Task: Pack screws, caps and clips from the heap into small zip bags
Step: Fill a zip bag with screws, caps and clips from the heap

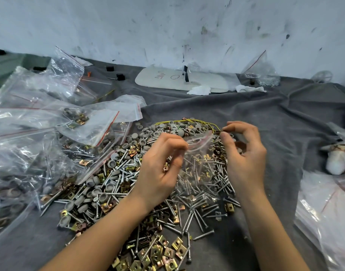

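- My left hand (160, 165) pinches the bag (197, 163) at its mouth, just over the heap (117, 173). My right hand (246, 153) pinches what looks like a clip (219, 131) beside the opening.
- The bag looks thin, limp and slippery; I'd hold it by the zip rim.
- Grey cloth (265, 118) covers the bench, and a scuffed wall (167, 26) stands behind the heap.

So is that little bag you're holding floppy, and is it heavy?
Probably floppy: the small zip bag is thin clear plastic, crumpled where the left hand pinches it. Likely slippery too, as the film looks shiny. Weight is hard to judge; the heap of screws shows through, so what's inside is unclear.
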Available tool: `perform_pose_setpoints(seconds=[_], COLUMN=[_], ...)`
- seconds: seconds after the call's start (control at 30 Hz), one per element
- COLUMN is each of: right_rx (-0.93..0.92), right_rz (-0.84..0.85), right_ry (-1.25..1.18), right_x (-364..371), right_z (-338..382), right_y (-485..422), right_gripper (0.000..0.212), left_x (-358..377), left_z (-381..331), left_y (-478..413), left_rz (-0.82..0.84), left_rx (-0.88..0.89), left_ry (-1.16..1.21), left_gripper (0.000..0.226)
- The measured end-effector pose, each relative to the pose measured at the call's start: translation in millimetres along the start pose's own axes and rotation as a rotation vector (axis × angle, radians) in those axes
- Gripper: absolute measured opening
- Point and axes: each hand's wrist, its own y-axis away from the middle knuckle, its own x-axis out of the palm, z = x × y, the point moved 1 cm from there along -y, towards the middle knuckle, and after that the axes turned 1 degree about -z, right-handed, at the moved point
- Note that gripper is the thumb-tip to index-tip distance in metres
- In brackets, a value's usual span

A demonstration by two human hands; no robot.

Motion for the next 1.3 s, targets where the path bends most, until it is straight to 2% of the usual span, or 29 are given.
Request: perform_pose_setpoints(seconds=[0.07,0.13,0.23,0.43,0.6,0.7,0.77,0.83,0.9,0.93,1.03,1.1,1.17,1.3], right_rx=[-0.111,-0.152,-0.106,0.05,0.064,0.021,0.025,0.106,0.199,0.231,0.239,0.216,0.211,0.206], right_rz=[0.045,0.135,0.217,0.282,0.298,0.271,0.183,0.049,-0.008,0.024,0.187,0.308,0.382,0.366], right_ry=[-0.087,-0.076,-0.093,-0.289,-0.332,-0.265,-0.254,-0.242,-0.113,0.017,0.425,0.6,0.739,0.865], right_x=[2.4,6.9,9.7,10.7,10.2,8.4,6.1,1.3,-3.2,-4.2,-1.5,2.4,6.1,9.4], right_z=[14.2,18.9,18.9,17.4,19.0,19.1,16.5,8.4,-4.9,-12.8,-32.4,-38.7,-39.9,-37.3], right_y=[3.7,8.2,10.4,8.8,8.5,8.5,7.2,3.6,-0.6,-2.1,-2.5,0.3,3.7,7.3], right_gripper=[0.016,0.013,0.012,0.009,0.009,0.013,0.018,0.02,0.022,0.024,0.019,0.019,0.022,0.025], left_x=[1.3,0.8,-0.6,-0.1,-0.6,-0.6,-0.8,-1.0,-1.5,-1.8,-2.7,-2.7,-2.4,-2.7], left_z=[-1.5,-1.9,-0.4,-0.6,-0.4,-1.6,-2.4,-3.6,-4.0,-3.8,-2.5,-2.2,-2.4,-1.9], left_y=[0.4,1.2,1.5,1.6,2.1,2.3,2.3,1.5,0.6,0.4,0.5,0.8,0.6,0.7], left_rz=[0.052,0.083,0.077,0.068,0.057,0.055,0.037,0.013,-0.011,-0.022,-0.046,-0.057,-0.06,-0.066], left_rx=[0.018,0.032,0.04,0.075,0.081,0.072,0.063,0.045,0.032,0.025,-0.001,-0.001,-0.009,-0.027], left_ry=[-0.004,-0.017,-0.026,-0.035,-0.032,-0.03,-0.04,-0.035,-0.036,-0.039,-0.023,-0.02,-0.018,-0.011], left_gripper=[0.013,0.013,0.012,0.012,0.011,0.011,0.011,0.011,0.01,0.01,0.011,0.012,0.013,0.013])
